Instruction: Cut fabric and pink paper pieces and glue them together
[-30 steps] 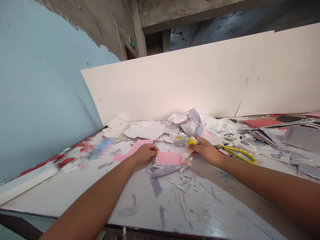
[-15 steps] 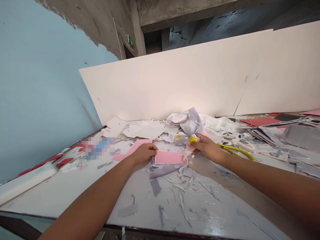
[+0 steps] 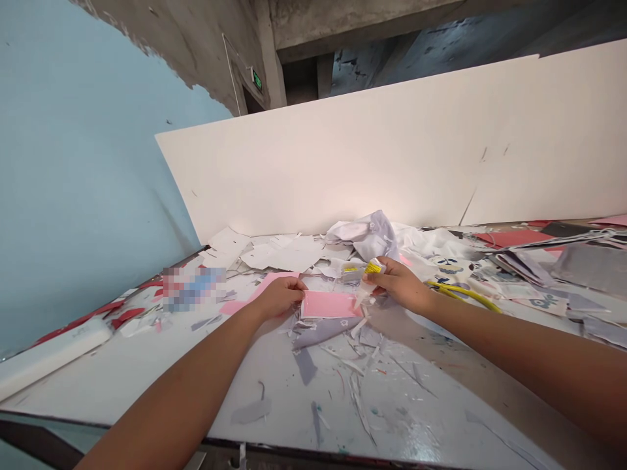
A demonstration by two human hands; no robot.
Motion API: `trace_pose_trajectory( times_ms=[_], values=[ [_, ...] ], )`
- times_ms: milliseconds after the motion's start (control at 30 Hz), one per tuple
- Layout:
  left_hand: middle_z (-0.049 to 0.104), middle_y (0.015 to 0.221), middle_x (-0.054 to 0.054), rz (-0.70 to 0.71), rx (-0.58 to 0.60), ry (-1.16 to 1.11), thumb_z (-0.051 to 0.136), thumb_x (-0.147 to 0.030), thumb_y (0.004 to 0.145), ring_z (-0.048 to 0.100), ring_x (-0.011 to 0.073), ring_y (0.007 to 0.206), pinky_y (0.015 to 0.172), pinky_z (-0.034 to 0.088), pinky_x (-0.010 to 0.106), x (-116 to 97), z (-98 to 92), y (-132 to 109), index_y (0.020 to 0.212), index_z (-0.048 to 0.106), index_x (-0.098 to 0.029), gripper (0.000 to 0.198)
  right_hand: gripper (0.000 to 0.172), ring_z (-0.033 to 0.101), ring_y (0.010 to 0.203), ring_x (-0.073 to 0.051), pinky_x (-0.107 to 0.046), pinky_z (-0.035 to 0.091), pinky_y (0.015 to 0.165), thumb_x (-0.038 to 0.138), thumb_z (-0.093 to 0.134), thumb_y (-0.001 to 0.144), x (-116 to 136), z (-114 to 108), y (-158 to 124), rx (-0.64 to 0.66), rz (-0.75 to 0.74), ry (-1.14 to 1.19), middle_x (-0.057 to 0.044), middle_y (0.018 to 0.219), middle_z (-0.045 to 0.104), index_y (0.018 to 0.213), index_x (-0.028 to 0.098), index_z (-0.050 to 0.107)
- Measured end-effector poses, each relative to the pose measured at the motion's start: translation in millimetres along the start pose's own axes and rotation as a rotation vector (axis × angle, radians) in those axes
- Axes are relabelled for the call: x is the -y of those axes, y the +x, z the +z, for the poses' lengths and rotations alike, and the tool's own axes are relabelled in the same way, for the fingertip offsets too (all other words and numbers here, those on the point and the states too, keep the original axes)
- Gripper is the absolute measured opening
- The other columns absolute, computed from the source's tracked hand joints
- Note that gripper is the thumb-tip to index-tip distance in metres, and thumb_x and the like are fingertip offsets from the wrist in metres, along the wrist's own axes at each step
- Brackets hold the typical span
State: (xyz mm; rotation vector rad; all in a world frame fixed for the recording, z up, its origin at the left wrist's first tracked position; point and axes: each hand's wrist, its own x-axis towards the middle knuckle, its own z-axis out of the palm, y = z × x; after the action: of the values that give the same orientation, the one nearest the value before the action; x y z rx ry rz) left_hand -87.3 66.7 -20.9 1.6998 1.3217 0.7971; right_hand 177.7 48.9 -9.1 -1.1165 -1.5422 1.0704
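A small pink rectangular piece [image 3: 329,305] with a pale edge, paper or card by its look, is pinched at its left end by my left hand [image 3: 281,297]. My right hand [image 3: 399,282] is closed around a small white glue bottle [image 3: 373,269] with a yellow label. The bottle is tilted, its clear nozzle pointing down at the right end of the pink piece. Under the piece lies lilac patterned fabric [image 3: 321,334]. Behind my left hand a larger pink sheet [image 3: 278,282] rests on the table. Another clear bottle with a yellow label [image 3: 351,271] lies just behind.
White paper scraps [image 3: 284,253] and crumpled fabric [image 3: 375,236] are heaped along the white board [image 3: 353,163]. Yellow-handled scissors [image 3: 463,295] lie right of my right hand. Thin offcuts litter the white table [image 3: 274,385]. A white roll-like object [image 3: 53,356] sits at the left.
My right hand has shifted slightly left with the glue bottle, bringing the nozzle over the right end of the pink piece. My left hand and the piece moved slightly left.
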Motion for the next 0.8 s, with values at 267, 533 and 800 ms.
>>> trace_pose_trajectory(
  times_ms=[267,533,800],
  values=[
    [0.052,0.06,-0.001,0.02,-0.049,0.017,0.054,-0.02,0.06,0.042,0.0066,0.048,0.042,0.028,0.018,6,-3.5,4,0.068,0.059,-0.016,0.01,0.022,0.052,0.048,-0.01,-0.023,0.049,0.05,0.032,0.062,0.065,10,4,4,-0.07,0.013,0.087,0.005,0.057,0.051,0.071,0.02,0.044],
    [0.054,0.059,-0.001,0.008,-0.037,0.034,0.053,-0.022,0.06,0.044,0.0072,0.047,0.042,0.028,0.019,10,-3.3,6,0.069,0.059,-0.016,0.012,0.022,0.054,0.05,-0.01,-0.022,0.05,0.05,0.032,0.061,0.068,12,-2,10,-0.084,-0.009,0.131,0.003,0.061,0.053,0.075,0.02,0.044],
    [0.055,0.061,0.0,-0.005,-0.036,0.043,0.054,-0.023,0.059,0.044,0.0071,0.045,0.042,0.029,0.02,7,-2.5,5,0.07,0.059,-0.016,0.014,0.024,0.054,0.052,-0.011,-0.024,0.049,0.051,0.035,0.065,0.065,12,1,6,-0.037,-0.017,0.113,0.003,0.061,0.052,0.07,0.02,0.046]
  ],
)
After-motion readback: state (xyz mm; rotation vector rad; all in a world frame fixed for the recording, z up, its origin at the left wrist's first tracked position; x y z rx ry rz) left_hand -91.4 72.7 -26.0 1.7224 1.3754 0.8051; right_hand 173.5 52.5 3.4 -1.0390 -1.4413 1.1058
